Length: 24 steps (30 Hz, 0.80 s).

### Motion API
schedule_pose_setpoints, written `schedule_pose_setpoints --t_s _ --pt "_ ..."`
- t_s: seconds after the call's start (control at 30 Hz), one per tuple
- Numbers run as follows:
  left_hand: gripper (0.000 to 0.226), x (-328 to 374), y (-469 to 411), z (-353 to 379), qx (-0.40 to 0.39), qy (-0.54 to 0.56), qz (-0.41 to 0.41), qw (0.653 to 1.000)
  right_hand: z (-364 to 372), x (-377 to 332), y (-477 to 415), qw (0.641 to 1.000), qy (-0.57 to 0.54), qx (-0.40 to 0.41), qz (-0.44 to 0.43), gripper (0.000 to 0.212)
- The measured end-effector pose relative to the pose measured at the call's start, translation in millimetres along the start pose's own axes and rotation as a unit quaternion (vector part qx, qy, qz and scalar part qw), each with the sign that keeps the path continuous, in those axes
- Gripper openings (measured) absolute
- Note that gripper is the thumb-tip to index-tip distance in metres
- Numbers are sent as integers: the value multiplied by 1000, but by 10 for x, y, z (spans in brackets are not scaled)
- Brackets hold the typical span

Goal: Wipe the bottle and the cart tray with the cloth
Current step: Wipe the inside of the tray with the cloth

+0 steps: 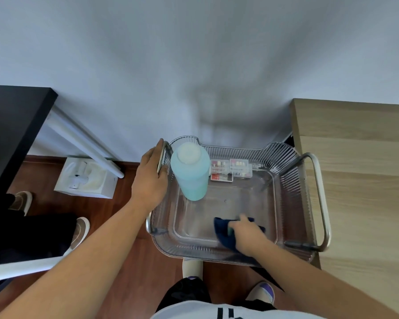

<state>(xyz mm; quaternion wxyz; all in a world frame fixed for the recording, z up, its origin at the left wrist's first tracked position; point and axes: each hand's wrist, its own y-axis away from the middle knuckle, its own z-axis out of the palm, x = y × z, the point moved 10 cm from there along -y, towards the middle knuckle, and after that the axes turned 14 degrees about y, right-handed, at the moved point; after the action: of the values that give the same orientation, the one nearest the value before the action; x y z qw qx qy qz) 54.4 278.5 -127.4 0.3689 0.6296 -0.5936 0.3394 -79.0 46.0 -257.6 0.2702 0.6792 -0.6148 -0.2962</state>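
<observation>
Right hand [247, 236] grip presses dark cloth [225, 236] onto cart tray [286, 171] floor; left hand [151, 178] grip holds tray's left handle [162, 157]. Bottle [190, 171] upright at tray's far-left corner.

Head-worn wide view, looking steeply down, close over cart tray [283, 157]

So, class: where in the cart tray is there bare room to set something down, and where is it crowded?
Bare floor of the tray lies mid-tray, between the bottle, the small boxes and the cloth under the right hand. The far-left corner is crowded.
</observation>
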Motion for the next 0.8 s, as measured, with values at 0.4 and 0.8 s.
schedule_pose_setpoints --t_s 0.4,0.8 --pt "61 24 25 22 -16 12 1 1000 -142 -47 -279 991 31 96 -89 54" --pt "62 -2 20 19 -5 0 -9 1000 65 -5 -168 993 -46 43 -104 41"
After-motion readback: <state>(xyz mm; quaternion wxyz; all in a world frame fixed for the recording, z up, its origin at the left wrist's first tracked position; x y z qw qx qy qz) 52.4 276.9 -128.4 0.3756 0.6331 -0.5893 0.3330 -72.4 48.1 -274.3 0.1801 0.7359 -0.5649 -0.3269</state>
